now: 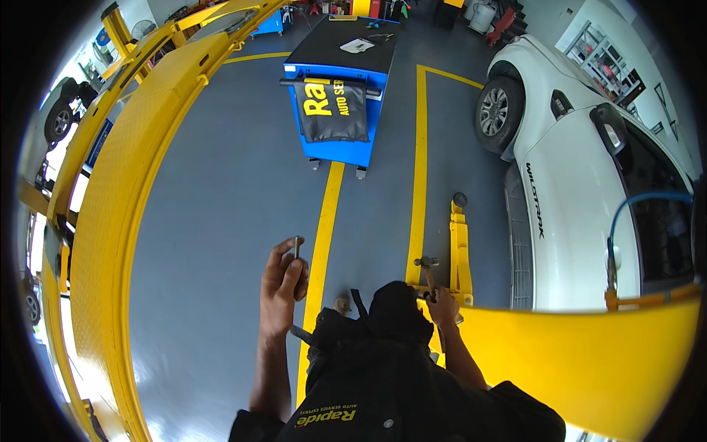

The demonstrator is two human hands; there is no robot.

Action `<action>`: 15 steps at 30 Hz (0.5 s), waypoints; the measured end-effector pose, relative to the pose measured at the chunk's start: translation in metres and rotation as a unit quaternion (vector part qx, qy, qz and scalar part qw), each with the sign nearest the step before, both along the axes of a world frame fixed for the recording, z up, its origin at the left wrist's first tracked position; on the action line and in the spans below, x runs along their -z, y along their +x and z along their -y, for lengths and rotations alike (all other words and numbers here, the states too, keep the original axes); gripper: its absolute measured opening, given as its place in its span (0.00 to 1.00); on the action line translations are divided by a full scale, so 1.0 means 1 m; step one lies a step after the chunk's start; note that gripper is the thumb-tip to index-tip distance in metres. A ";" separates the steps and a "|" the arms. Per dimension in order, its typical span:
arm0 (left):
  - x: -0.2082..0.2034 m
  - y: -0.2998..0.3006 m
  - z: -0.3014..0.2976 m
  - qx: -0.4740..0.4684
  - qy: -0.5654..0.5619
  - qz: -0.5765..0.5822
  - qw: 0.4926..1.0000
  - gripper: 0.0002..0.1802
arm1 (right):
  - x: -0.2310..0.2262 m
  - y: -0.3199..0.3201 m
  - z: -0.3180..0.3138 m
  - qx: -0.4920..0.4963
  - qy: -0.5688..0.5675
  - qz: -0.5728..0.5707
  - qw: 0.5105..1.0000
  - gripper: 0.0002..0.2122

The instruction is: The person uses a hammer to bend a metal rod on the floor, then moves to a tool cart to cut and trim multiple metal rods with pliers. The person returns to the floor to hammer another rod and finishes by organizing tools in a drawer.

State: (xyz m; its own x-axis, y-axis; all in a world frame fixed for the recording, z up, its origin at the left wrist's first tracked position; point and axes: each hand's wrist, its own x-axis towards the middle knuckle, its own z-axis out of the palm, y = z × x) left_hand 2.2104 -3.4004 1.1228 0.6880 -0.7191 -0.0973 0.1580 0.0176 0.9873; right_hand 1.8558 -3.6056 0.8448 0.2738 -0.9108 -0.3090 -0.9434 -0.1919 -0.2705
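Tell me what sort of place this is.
Most likely a car repair workshop: a white vehicle stands at right, a yellow ramp runs along the left, and the right hand holds a hammer.

I saw bold yellow lettering on the soft black cover hung on the blue wheeled cart, smaller yellow lettering on the person's black shirt (a similar shade, I noticed), and black capitals along the side of the glossy white vehicle.

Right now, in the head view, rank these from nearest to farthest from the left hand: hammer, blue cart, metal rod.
1. Metal rod: in the left hand.
2. Hammer: rightward, in the right hand.
3. Blue cart: ahead, beyond both hands.
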 end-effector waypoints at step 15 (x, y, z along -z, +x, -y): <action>0.021 0.110 0.465 0.037 -0.042 -0.034 0.998 0.18 | -0.061 0.138 0.486 0.118 -0.016 0.150 0.981 0.18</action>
